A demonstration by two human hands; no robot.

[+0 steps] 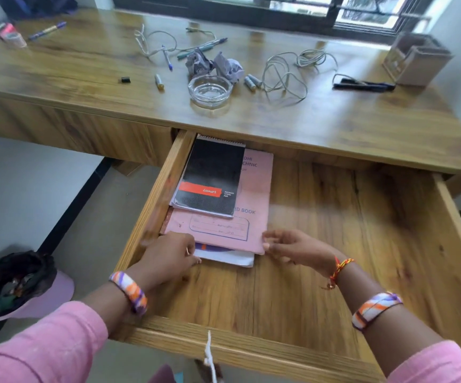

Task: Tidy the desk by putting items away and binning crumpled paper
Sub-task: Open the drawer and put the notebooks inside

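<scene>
The drawer (pixel 320 244) of the wooden desk (pixel 334 128) is pulled out wide, and both hands are inside it, at a stack of books in its left part. A black spiral notepad (pixel 212 175) lies on top of a pink record book (pixel 254 194), and under the pink book the edge of a white book (pixel 229 257) shows at the near side.

The left hand (pixel 168 255) is at the near left corner of the stack, its fingers curled on the edge of the books; whether it really grips them I cannot tell, because the hand hides the contact. The right hand (pixel 293 247) pinches the near right corner of the pink record book between thumb and fingers.

On the desk top, 2 balls of crumpled paper (pixel 214 64) lie just behind a glass ashtray (pixel 210 89). Near them are pens (pixel 201 47), loose white cables (pixel 287 73) and small batteries (pixel 251 82). A cardboard organizer (pixel 417 59) stands at the far right. On the floor to the left, a purple bin (pixel 58 288) with a black liner holds some rubbish.
</scene>
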